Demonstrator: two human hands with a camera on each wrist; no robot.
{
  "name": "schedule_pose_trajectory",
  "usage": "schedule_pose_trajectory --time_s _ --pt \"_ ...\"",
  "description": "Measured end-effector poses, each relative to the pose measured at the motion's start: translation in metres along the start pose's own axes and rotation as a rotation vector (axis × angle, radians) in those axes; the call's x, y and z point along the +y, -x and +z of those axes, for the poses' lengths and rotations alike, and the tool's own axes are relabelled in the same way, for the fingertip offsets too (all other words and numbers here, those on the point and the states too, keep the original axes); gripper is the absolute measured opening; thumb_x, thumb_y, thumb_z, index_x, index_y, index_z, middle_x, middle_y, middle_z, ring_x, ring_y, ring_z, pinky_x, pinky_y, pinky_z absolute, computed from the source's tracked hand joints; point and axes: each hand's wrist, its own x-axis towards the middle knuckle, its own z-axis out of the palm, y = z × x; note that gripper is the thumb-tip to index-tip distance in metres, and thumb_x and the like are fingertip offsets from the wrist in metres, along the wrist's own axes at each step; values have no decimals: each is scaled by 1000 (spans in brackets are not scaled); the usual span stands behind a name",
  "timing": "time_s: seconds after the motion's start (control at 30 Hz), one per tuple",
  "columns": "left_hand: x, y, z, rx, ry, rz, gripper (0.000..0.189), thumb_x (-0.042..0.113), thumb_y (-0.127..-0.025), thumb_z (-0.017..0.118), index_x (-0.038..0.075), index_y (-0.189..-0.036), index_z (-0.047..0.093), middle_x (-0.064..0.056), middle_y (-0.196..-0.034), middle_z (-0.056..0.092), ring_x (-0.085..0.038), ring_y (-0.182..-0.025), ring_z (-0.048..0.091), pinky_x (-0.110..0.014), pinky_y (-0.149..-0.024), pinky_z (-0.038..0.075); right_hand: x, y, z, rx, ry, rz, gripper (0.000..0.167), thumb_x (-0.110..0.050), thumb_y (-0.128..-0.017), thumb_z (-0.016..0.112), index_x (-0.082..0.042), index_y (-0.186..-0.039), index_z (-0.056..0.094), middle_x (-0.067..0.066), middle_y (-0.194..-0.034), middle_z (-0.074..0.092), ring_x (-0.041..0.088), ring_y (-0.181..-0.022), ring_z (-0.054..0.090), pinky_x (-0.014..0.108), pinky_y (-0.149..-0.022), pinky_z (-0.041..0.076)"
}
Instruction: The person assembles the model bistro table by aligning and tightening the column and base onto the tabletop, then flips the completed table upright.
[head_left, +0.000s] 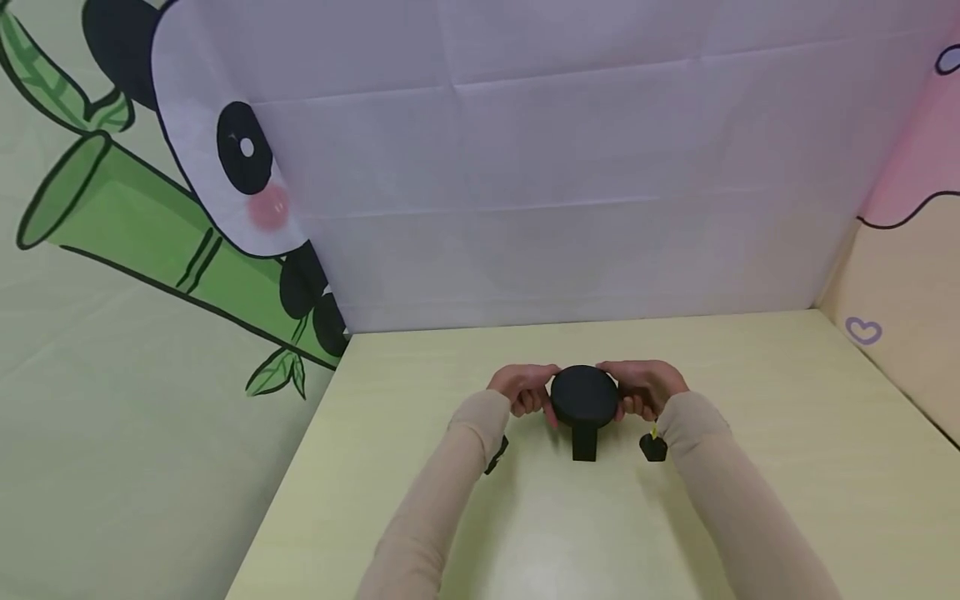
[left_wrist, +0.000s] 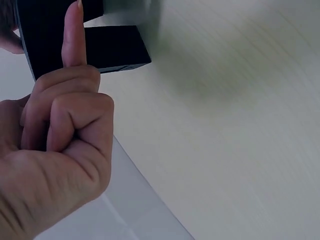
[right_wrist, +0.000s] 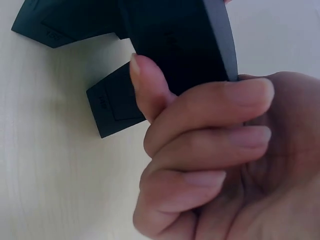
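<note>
A black round-topped object with blocky legs (head_left: 584, 396) is between both hands over the table, its flat disc facing up and one leg toward me in the head view. My left hand (head_left: 525, 388) grips the disc's left edge; in the left wrist view the index finger lies straight along its black underside and the other fingers are curled. On the opposite edge, my right hand (head_left: 645, 387) pinches the disc between thumb and index finger, the remaining fingers folded. Two stubby black legs (right_wrist: 117, 102) with faint raised marks show in the right wrist view.
The pale wooden table (head_left: 570, 533) runs back to a white cloth wall (head_left: 570, 208). At the left hangs a cloth printed with a panda and bamboo (head_left: 150, 225). A pink and beige panel (head_left: 907, 275) borders the right side. Small black devices (head_left: 653, 447) hang at both wrists.
</note>
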Motion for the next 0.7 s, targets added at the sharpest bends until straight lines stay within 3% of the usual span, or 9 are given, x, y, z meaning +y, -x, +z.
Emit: schedule_pose_trajectory --time_s 0.43,0.7 --pt "0 1 -2 6 12 -5 79 55 -103 43 -15 -87 76 6 -46 31 -3 -37 18 -19 -36 18 -4 -3 0 -20 29 14 81 -67 -101 33 -5 -68 73 -6 -53 47 2 -47 35 16 -47 29" --pt "-2 -2 -3 41 -11 34 79 55 -102 43 -14 -87 77 5 -45 33 -3 -38 17 -19 -37 17 -6 -7 -2 -33 49 23 77 -63 -100 33 -5 -67 72 -6 -53 44 3 -46 33 17 -47 28"
